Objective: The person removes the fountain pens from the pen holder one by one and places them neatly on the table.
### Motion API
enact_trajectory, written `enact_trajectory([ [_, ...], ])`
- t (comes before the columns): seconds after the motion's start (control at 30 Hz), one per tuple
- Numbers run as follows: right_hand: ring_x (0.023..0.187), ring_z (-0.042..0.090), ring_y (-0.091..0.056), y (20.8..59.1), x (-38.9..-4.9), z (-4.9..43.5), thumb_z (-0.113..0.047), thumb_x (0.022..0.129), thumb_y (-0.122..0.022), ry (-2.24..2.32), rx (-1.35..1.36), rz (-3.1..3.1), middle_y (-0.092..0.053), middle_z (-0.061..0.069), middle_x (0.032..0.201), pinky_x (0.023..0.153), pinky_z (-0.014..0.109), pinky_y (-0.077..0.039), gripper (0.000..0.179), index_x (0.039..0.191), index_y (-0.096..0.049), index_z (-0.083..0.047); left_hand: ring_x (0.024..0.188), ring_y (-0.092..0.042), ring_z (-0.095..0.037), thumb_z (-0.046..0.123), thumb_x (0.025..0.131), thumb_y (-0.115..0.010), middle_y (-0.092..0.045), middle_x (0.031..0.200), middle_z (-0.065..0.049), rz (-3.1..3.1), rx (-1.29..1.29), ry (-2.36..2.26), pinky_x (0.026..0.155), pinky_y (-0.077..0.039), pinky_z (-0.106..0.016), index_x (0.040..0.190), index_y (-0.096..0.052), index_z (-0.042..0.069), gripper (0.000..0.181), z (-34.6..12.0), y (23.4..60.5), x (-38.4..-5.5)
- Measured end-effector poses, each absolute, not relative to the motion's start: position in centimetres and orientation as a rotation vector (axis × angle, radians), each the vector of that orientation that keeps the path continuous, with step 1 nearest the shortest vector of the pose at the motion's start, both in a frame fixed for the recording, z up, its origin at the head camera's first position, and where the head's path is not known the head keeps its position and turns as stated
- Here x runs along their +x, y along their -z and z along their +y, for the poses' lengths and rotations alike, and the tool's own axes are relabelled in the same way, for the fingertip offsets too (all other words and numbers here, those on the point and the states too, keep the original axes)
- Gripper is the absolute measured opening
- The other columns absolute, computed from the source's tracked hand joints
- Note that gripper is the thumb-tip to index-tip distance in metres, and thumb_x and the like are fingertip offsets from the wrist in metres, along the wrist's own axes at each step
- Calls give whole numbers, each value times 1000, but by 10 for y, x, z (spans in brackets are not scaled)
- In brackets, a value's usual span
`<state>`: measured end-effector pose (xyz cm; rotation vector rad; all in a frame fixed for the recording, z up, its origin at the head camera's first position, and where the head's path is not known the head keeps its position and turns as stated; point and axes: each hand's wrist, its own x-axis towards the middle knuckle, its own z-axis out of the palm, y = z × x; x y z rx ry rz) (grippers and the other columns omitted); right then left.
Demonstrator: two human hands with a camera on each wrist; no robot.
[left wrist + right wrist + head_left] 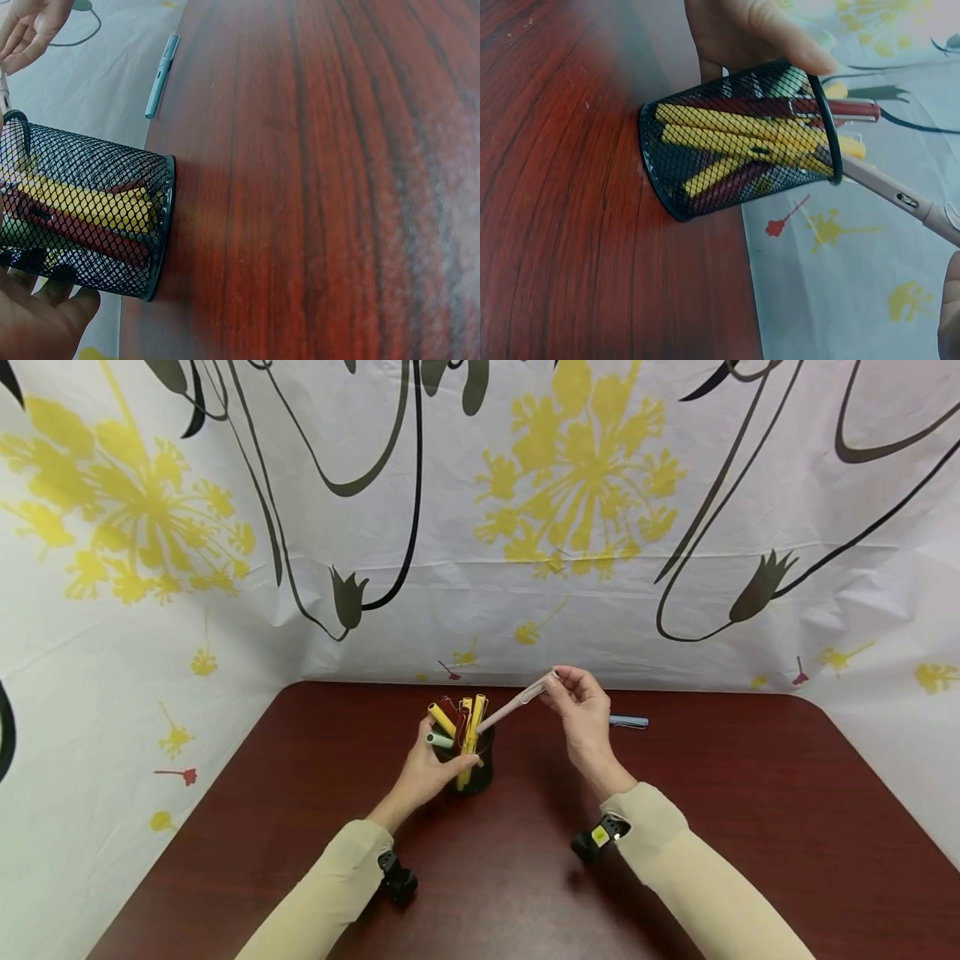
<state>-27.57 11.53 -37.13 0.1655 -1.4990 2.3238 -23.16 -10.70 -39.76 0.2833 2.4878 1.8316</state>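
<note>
A black mesh pen cup [482,770] stands on the table, filled with several yellow, dark red and pale green pens. My left hand [426,770] grips the cup from its left side, thumb across the front near the rim. Between thumb and fingers, my right hand [585,714] pinches a pale pink pen [517,702] at its clip end, up and to the right of the cup. The pen slants down, and its lower end is inside the cup's rim in the right wrist view. Yellow pens [727,127] show through the mesh.
A blue pen [630,722] lies on the dark red wooden table [720,827], behind and right of my right hand. A white sheet with printed flowers [450,527] hangs along the table's back edge and sides. Each wrist bears a small black camera.
</note>
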Motion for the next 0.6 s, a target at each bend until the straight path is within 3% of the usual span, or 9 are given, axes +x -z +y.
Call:
enact_trajectory([
  [0.33,70,8,-63,381,-280,147,4,88,-59,-2421,4,-1326,-55,1,78,70,23,-54,13,97,-59,-6,131,-38,-32,19,82,-74,-41,140,-21,2480,289,-1832,103,-35,-50,147,-14,5,89,-107,399,-232],
  [0.6,71,8,-65,398,-281,181,1,88,-61,-2392,-66,-1357,-56,1,81,71,21,-54,17,104,-56,0,130,-38,-33,17,82,-74,-40,140,-24,2481,280,-1835,103,-35,-51,147,-14,6,89,-107,398,-232],
])
